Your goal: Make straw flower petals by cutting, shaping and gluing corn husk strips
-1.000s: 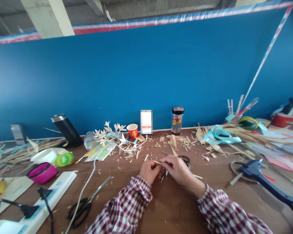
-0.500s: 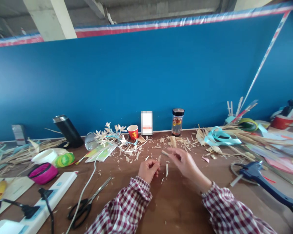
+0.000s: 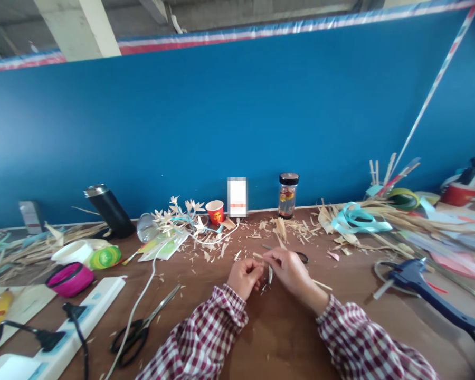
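Observation:
My left hand [image 3: 244,278] is closed in a pinch at the middle of the table; the small husk strip in it is mostly hidden. Almost touching it, my right hand [image 3: 290,270] has thumb and forefinger closed on a thin pale stick [image 3: 322,285]. One tip of the stick shows by the left fingertips, while the other end sticks out past the right wrist. Behind the right hand lies a small pair of scissors [image 3: 302,257] with dark handles, partly covered. A pale husk sliver [image 3: 270,275] is on the table between the hands.
Black-handled scissors [image 3: 131,340] and a white power strip [image 3: 85,322] lie left. A blue glue gun [image 3: 431,293] rests right. Husk flowers [image 3: 178,216], a red paper cup [image 3: 215,212] and a lidded jar [image 3: 287,195] are at the back, among scattered shavings.
My right hand has come in closer to my left hand and now has a thin stick in it. The small scissors' handles behind it have come into view. My left hand has barely moved.

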### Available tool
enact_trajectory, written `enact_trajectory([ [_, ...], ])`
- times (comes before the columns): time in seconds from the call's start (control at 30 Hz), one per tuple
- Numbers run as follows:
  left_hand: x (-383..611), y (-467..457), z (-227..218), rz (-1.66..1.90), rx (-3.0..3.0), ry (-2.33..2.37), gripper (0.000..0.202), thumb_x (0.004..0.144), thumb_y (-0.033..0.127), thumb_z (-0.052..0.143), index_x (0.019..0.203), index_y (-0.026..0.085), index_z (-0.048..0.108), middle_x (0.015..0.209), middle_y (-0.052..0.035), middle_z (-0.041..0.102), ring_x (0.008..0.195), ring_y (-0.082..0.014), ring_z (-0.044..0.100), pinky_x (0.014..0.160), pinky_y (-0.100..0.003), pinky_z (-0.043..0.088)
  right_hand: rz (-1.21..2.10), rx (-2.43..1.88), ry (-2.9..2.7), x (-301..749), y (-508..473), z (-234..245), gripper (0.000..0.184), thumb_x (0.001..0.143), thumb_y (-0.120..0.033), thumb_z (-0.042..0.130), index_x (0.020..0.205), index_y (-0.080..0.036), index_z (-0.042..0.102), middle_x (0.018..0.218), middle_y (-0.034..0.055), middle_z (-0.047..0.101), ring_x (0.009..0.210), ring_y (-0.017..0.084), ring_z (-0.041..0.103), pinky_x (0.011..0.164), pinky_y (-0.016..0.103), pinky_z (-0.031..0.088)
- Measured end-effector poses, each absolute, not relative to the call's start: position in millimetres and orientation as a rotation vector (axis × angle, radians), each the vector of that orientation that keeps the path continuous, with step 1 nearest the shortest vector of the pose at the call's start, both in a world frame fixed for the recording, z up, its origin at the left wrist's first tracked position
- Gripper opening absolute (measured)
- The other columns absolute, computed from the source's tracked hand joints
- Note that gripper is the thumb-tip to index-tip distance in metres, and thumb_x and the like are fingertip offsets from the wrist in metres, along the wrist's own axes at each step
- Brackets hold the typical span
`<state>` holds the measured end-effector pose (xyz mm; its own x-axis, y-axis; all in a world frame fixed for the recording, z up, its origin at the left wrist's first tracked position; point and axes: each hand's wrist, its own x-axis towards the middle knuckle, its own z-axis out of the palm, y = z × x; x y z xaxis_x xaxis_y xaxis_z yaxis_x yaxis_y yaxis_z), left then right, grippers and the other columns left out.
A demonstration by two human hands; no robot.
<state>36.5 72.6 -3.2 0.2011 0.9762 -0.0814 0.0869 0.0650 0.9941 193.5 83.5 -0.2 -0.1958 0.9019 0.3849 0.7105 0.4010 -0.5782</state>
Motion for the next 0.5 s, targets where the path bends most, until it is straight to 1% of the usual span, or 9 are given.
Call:
enact_trajectory([
  [0.13, 34.7, 53.6, 7.4, 0.962, 1.427, 1.040, 0.026, 0.073, 0.037, 0.059, 0.070, 0.012, 0.064, 0.059, -0.0015, 0.059, 0.046, -0.0088, 0.052, 0.045, -0.021, 0.047, 0.097, -1.609, -1.849, 212.3, 92.2, -0.8, 0.024, 0.087, -0.029, 0.042, 0.085, -0.021, 0.064, 0.086, 0.0033, 0.066, 0.072, 0.016, 0.060, 0.062, 0.023, 0.039],
  [0.23, 18.0, 43.0, 13.5, 0.978, 1.610, 1.159, 0.026, 0.075, 0.036, 0.056, 0.076, 0.013, 0.069, 0.071, -0.0053, 0.063, 0.054, -0.0121, 0.058, 0.050, -0.023, 0.051, 0.056, -1.600, -1.875, 214.5, 92.6, -3.1, 0.025, 0.088, -0.029, 0.040, 0.087, -0.022, 0.063, 0.087, 0.0030, 0.065, 0.074, 0.015, 0.060, 0.063, 0.022, 0.039],
  [0.33, -19.4, 48.8, 17.1, 1.014, 1.673, 1.467, 0.024, 0.076, 0.033, 0.053, 0.083, 0.016, 0.069, 0.079, -0.0057, 0.067, 0.060, -0.0136, 0.062, 0.054, -0.024, 0.052, 0.073, -1.588, -1.970, 207.4, 88.9, -4.6, 0.025, 0.088, -0.029, 0.040, 0.083, -0.022, 0.063, 0.084, 0.0026, 0.064, 0.073, 0.014, 0.060, 0.062, 0.021, 0.039],
  [0.4, -50.4, 62.1, 18.0, 1.005, 1.722, 1.758, 0.023, 0.074, 0.030, 0.055, 0.089, 0.018, 0.067, 0.069, -0.0021, 0.068, 0.058, -0.0147, 0.062, 0.056, -0.026, 0.052, 0.076, -1.585, -2.001, 203.6, 86.7, -4.1, 0.026, 0.088, -0.029, 0.039, 0.081, -0.022, 0.063, 0.083, 0.0025, 0.064, 0.073, 0.014, 0.060, 0.062, 0.021, 0.039],
  [0.43, -65.2, 70.4, 17.9, 0.977, 1.763, 1.895, 0.021, 0.072, 0.029, 0.057, 0.087, 0.018, 0.067, 0.068, -0.0016, 0.068, 0.061, -0.0158, 0.063, 0.059, -0.026, 0.052, 0.074, -1.582, -2.004, 202.9, 86.1, -3.6, 0.026, 0.088, -0.029, 0.039, 0.082, -0.022, 0.063, 0.083, 0.0026, 0.064, 0.074, 0.014, 0.060, 0.063, 0.021, 0.039],
  [0.5, -89.0, 87.3, 17.0, 0.864, 1.858, 2.069, 0.015, 0.072, 0.027, 0.057, 0.078, 0.019, 0.068, 0.072, -0.0020, 0.070, 0.069, -0.0170, 0.065, 0.066, -0.027, 0.051, 0.069, -1.574, -2.005, 203.6, 85.8, -2.8, 0.025, 0.088, -0.028, 0.040, 0.083, -0.022, 0.063, 0.083, 0.0027, 0.064, 0.075, 0.014, 0.060, 0.063, 0.021, 0.039],
])
